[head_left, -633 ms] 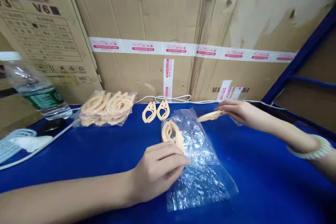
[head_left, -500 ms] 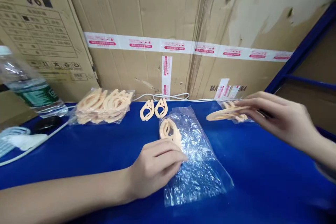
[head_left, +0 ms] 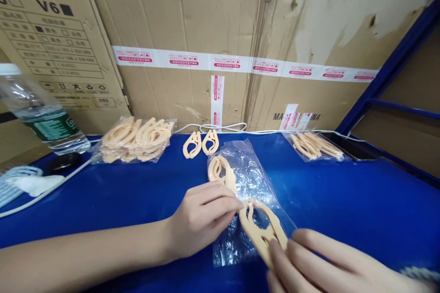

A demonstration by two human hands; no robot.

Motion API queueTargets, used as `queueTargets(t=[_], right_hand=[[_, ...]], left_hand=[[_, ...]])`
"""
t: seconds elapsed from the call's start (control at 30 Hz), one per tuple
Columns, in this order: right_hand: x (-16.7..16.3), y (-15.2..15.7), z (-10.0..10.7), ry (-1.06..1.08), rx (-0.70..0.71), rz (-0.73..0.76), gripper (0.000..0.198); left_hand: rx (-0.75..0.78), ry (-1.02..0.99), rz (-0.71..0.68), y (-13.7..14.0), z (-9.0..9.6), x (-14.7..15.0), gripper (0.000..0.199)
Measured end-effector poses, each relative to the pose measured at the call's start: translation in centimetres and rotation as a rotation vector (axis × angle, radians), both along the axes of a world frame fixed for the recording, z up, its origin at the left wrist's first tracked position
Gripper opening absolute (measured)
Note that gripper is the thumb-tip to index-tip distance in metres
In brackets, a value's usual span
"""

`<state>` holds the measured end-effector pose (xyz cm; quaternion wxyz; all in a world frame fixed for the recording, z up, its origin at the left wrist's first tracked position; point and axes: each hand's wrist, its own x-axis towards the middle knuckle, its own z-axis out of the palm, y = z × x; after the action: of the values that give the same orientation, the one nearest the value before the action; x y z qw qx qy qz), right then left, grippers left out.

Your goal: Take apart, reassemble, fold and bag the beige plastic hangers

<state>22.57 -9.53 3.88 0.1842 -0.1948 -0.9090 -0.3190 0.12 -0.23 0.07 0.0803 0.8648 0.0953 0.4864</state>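
Note:
A clear plastic bag (head_left: 257, 169) lies on the blue table, with a beige folding hanger (head_left: 220, 169) in its left part. My left hand (head_left: 206, 217) is closed on the bag's edge near that hanger, and its fingers cover the hanger's lower end. Between the fingers and thumb of my right hand (head_left: 316, 261) is another folded beige hanger (head_left: 263, 226). It is held tilted above the lower part of the bag, its far end close to my left fingertips. Two loose folding hangers (head_left: 201, 143) lie side by side beyond the bag.
At the back left is a bagged pile of hangers (head_left: 137, 139) beside a water bottle (head_left: 48, 114). Another bag of hangers (head_left: 316, 145) lies at the back right, next to a dark phone (head_left: 354, 149). A white cable (head_left: 68, 176) runs along the table; cardboard (head_left: 192, 23) stands behind.
My right hand has come from the bagged hangers at the back right to the front of the plastic bag, carrying a hanger. My left hand has stayed on the bag.

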Motion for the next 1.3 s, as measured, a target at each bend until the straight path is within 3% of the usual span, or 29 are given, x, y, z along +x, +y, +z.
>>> queueTargets(t=[0.1,0.37,0.6,0.87,0.93,1.0,1.07,1.2,1.3], right_hand=[[-1.2,1.4,0.7,-0.186,-0.014,0.008,0.029],[-1.8,3.1,-1.9,-0.067,-0.013,-0.077,0.030],[-1.7,3.2,-0.2,0.010,-0.077,-0.183,0.032],[-2.0,4.5,-0.4,-0.002,0.019,-0.214,0.028],[-1.9,4.8,0.5,0.030,-0.118,-0.184,0.018],[-1.5,5.6,1.9,0.086,-0.392,-0.126,0.007],[-1.3,7.6,3.5,0.157,-0.607,-0.070,0.008],[-1.8,15.8,4.7,0.203,-0.505,-0.017,0.024],[-3.4,22.8,3.5,-0.004,-0.632,0.036,0.039]], left_hand=[[0.010,0.012,-0.012,0.0,0.0,0.0,0.020],[0.011,0.050,-0.015,0.1,-0.3,0.2,0.020],[0.011,0.072,-0.008,0.1,-0.3,0.0,0.019],[0.022,0.082,0.013,0.1,-0.4,-0.1,0.017],[0.022,0.087,0.024,0.1,-0.3,0.0,0.018],[0.020,0.085,0.023,0.1,-0.2,0.0,0.019],[0.016,0.084,0.013,0.1,0.0,0.0,0.019],[0.023,0.092,0.020,0.0,0.1,0.0,0.020],[0.053,0.079,0.026,-0.1,0.1,0.0,0.020]])
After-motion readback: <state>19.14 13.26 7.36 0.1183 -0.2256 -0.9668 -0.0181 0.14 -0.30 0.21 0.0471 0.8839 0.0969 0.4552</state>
